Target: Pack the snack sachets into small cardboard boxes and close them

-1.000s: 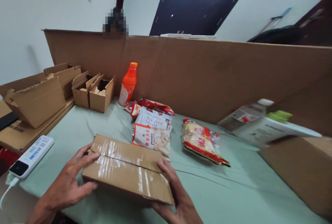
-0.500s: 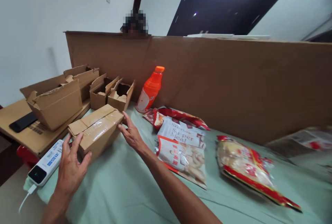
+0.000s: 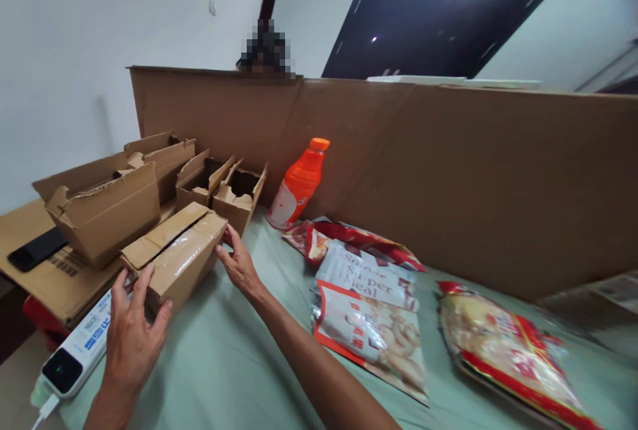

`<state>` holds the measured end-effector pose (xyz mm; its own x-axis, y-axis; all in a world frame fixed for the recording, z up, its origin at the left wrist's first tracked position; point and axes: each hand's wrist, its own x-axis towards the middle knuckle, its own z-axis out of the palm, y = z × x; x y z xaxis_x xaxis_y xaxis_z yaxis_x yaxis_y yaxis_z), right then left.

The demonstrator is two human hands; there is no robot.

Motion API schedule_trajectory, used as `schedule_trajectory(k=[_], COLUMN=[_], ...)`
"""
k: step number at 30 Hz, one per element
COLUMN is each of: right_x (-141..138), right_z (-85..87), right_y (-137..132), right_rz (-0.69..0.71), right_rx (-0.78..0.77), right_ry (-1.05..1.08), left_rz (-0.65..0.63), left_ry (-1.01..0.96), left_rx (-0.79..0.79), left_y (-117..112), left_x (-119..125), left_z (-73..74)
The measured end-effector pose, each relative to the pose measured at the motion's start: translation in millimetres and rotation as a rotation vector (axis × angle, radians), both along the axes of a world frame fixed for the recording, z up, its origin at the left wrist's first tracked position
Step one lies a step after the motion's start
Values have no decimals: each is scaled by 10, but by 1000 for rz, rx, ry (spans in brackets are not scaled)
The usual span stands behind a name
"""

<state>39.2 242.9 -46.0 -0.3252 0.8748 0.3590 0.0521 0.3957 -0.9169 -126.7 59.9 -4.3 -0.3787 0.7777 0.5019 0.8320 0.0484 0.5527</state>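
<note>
A taped-shut cardboard box [image 3: 174,254] rests on the green tablecloth [image 3: 239,350] at the left. My left hand [image 3: 132,337] grips its near end, fingers curled over the edge. My right hand [image 3: 238,262] presses fingertips against its far right corner. Just behind the box stand two small open cardboard boxes [image 3: 222,184].
A white power bank [image 3: 74,357] lies by my left hand. Larger open boxes [image 3: 104,207] and a black phone [image 3: 34,249] sit on flat cardboard at left. An orange bottle [image 3: 299,184], snack packets [image 3: 369,310] and a tall cardboard partition [image 3: 423,171] lie beyond; a person is behind it.
Both hands carried the taped box from in front of me to the left, beside the open boxes. My view swung left; bottles and a box at right left view.
</note>
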Motion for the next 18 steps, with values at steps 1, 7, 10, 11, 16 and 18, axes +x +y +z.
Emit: schedule_trajectory(k=[1,7,10,11,16,18], right_x=[10,133,294,379,1019,1322], right_z=[0,73,150,172,176,132], right_y=[-11,-196,-444,-559,-1326,-1646], right_rz=[-6,-45,-78,-91,-139,-139], right_rx=[-4,-33,-53,-60,-97,-79], right_ry=[-1,-23,-45,-56,-96,-109], left_rz=[-1,21,-34,-62,-270,-369], left_ry=[-4,-11,15,39,124,139], left_rx=[-4,-48,-61,-55,-72,-127], left_y=[-3,-65,-167,-214,-426,-449], left_x=[-6,-17,-63,-97,-377,-446], left_z=[6,97,139,145,94,60])
